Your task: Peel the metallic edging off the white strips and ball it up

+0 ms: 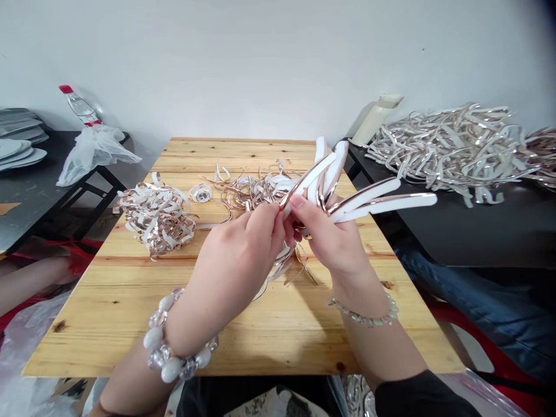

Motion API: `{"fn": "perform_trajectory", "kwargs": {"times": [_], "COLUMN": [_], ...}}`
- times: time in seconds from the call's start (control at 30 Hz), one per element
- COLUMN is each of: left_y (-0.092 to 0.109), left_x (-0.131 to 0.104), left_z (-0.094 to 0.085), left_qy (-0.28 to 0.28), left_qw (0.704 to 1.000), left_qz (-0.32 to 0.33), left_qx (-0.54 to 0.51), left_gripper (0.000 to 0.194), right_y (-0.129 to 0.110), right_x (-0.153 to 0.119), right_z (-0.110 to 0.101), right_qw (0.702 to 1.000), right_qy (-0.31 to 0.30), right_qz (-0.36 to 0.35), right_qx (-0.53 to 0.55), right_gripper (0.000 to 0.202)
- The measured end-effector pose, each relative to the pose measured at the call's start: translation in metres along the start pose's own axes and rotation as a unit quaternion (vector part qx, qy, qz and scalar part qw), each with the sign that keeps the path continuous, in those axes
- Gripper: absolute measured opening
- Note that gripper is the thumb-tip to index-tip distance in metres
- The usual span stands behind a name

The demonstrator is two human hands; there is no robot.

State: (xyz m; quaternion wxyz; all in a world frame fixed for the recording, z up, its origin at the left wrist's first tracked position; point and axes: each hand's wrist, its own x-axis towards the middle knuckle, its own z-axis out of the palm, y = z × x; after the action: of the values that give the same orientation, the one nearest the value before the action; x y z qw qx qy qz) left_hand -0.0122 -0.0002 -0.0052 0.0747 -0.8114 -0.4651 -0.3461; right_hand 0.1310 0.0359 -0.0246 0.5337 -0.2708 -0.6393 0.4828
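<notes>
Above the middle of the wooden table, my right hand (336, 234) is closed around a bundle of white strips (332, 171) with shiny rose-gold edges. Their rounded ends fan out up and to the right. My left hand (243, 243) meets it at the bundle's near side, thumb and fingers pinched on the strips; the fingertips are partly hidden. Behind and below the hands lies a loose tangle of similar thin strips (260, 188). A crumpled heap of curled white and rose-gold trimmings (158, 217) sits at the table's left, beside a small whitish roll (200, 192).
The wooden table (143, 324) has its far edge near a wall. On a black table at right is a big pile of strips (456, 147) and a cream roll (376, 119). At left stand a bottle (80, 106), a plastic bag (95, 150) and stacked flat pieces (19, 153). People sit on both sides.
</notes>
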Motion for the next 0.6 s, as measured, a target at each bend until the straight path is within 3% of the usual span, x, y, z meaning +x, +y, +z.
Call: {"fn": "perform_trajectory", "kwargs": {"times": [0.17,0.3,0.47,0.6], "left_y": [0.0,-0.004,-0.007,-0.008], "left_x": [0.001,0.003,0.005,0.007], "left_z": [-0.001,-0.006,-0.005,0.005], "left_qy": [0.006,-0.026,-0.053,-0.059], "left_qw": [0.998,0.986,0.957,0.931], "left_qz": [-0.04,-0.094,-0.093,-0.098], "left_qx": [-0.04,-0.136,-0.271,-0.346], "left_gripper": [0.025,0.029,0.01,0.009], "right_y": [-0.004,-0.005,-0.002,0.002], "right_x": [-0.002,-0.002,0.001,0.001], "right_z": [0.003,0.004,0.001,0.002], "right_qw": [1.0,1.0,0.998,0.997], "right_qy": [0.002,0.011,0.041,0.013], "right_qz": [0.007,0.019,0.016,0.043], "right_qx": [-0.002,0.021,0.05,0.061], "right_gripper": [0.041,0.038,0.038,0.039]}}
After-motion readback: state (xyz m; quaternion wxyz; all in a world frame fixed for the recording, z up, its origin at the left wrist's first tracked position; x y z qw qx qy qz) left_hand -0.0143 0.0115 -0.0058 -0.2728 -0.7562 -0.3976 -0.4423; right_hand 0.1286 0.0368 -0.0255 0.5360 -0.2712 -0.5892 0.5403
